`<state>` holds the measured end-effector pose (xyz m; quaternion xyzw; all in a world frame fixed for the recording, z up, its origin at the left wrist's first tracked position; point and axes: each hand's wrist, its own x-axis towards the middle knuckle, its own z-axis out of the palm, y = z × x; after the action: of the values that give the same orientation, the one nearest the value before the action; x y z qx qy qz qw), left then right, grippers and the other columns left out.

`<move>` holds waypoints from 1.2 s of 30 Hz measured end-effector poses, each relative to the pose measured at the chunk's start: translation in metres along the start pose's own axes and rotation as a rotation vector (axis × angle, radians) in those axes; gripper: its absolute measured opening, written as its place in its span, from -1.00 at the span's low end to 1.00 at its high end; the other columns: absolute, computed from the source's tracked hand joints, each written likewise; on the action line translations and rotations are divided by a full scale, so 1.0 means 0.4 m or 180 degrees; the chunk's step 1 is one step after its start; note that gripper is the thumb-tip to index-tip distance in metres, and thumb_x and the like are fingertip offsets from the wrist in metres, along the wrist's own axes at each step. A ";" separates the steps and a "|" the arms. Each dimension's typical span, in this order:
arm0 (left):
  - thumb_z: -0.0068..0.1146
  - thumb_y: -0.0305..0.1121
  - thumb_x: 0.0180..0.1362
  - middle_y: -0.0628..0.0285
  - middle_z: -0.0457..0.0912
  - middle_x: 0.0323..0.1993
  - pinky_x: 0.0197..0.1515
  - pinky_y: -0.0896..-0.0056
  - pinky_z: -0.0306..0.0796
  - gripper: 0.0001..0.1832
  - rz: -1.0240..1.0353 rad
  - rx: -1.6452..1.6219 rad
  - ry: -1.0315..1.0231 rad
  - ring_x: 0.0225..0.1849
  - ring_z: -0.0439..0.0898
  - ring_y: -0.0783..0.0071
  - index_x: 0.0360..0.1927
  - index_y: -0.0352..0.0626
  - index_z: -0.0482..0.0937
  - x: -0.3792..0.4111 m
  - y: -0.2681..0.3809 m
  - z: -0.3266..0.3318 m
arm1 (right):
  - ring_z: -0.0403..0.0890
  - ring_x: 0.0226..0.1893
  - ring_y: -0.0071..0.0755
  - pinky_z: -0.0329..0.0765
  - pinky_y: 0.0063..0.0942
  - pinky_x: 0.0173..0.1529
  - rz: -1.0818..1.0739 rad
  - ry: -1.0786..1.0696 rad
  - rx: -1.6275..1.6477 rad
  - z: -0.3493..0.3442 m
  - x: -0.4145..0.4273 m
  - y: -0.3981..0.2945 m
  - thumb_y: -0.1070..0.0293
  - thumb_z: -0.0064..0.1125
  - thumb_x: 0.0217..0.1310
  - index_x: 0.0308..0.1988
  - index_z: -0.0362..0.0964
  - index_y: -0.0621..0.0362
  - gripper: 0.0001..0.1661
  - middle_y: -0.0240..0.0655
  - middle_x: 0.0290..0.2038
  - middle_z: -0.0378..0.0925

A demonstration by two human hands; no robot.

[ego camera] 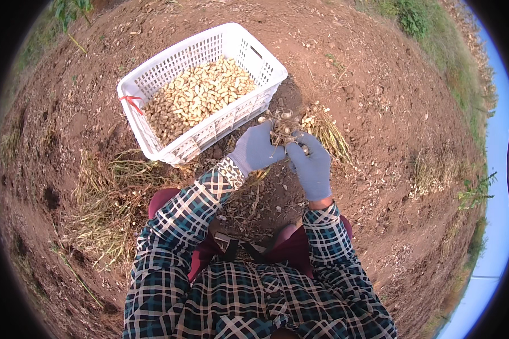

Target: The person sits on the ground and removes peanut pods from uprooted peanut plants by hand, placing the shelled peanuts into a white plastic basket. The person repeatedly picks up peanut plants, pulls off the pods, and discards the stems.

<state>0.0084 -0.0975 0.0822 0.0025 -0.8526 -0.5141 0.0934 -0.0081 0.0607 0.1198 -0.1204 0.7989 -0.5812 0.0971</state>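
Note:
In a grey-blue glove, my left hand is closed around a bunch of peanut plants whose roots and pods stick up above it. My right hand, gloved alike, has its fingers at the right side of those roots, with a peanut pod by the fingertips. Whether the right fingers grip that pod cannot be told. Left of and beyond my hands stands a white plastic crate, partly filled with unshelled peanuts. A red tie is on its left end.
Just right of my hands lies another bunch of peanut plants with pods. A heap of dry peanut stalks covers the soil at left, near the crate. More dry plants lie farther right. My knees are below my forearms.

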 end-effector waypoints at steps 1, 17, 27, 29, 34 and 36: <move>0.29 -0.08 -0.13 -0.08 0.65 -0.36 -0.18 0.14 0.52 -0.44 -0.0029 0.0186 0.0047 -0.23 0.65 0.00 -0.10 -0.25 0.52 -0.002 0.003 0.000 | 0.53 -0.50 -0.66 0.45 -0.63 -0.43 -0.0063 0.0064 -0.0144 0.003 0.002 0.008 0.34 0.23 0.12 -0.11 0.51 0.28 -0.66 -0.35 -0.46 0.58; 0.30 -0.37 -0.10 0.07 0.65 -0.30 -0.14 0.36 0.49 -0.51 0.0100 -0.1569 -0.0551 -0.21 0.62 0.34 -0.06 -0.38 0.50 -0.009 -0.059 0.021 | 0.47 -0.60 -0.65 0.38 -0.68 -0.55 0.0225 -0.0407 0.0638 -0.012 -0.006 -0.015 0.40 0.21 0.14 -0.25 0.46 0.24 -0.82 -0.41 -0.53 0.48; 0.21 -0.54 0.00 0.18 0.66 -0.31 -0.12 0.42 0.50 -0.72 -0.0394 -0.2891 -0.1247 -0.24 0.63 0.41 -0.15 -0.30 0.58 -0.031 -0.033 0.008 | 0.43 -0.64 -0.65 0.36 -0.66 -0.57 0.0289 -0.0481 0.1127 -0.038 -0.010 -0.008 0.46 0.17 0.14 -0.20 0.45 0.27 -0.80 -0.40 -0.56 0.46; 0.23 -0.52 -0.03 0.18 0.66 -0.34 -0.11 0.39 0.49 -0.74 0.0759 -0.1884 -0.1026 -0.27 0.64 0.37 -0.20 -0.23 0.60 -0.037 -0.046 0.013 | 0.41 -0.66 -0.65 0.34 -0.67 -0.58 0.0315 -0.0399 0.1174 -0.038 -0.008 -0.003 0.46 0.17 0.14 -0.18 0.44 0.27 -0.79 -0.41 -0.56 0.46; 0.26 -0.54 -0.09 0.17 0.66 -0.41 -0.11 0.31 0.47 -0.79 0.1614 -0.0786 -0.0285 -0.32 0.63 0.29 -0.30 -0.16 0.62 -0.058 -0.063 0.040 | 0.36 -0.69 -0.69 0.29 -0.68 -0.60 0.0287 -0.0122 0.1721 -0.014 -0.008 0.022 0.48 0.11 0.16 -0.13 0.43 0.26 -0.76 -0.44 -0.56 0.45; 0.24 -0.55 -0.08 0.16 0.65 -0.41 -0.11 0.32 0.47 -0.78 0.1748 -0.0738 0.0030 -0.32 0.63 0.25 -0.28 -0.15 0.61 -0.060 -0.055 0.051 | 0.31 -0.69 -0.72 0.30 -0.70 -0.57 0.0278 -0.0026 0.1773 -0.008 -0.008 0.033 0.44 0.09 0.20 -0.11 0.42 0.24 -0.77 -0.49 -0.57 0.40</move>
<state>0.0266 -0.0875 0.0498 -0.2366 -0.7564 -0.5636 0.2327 -0.0069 0.0684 0.1083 -0.0569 0.6124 -0.7732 0.1546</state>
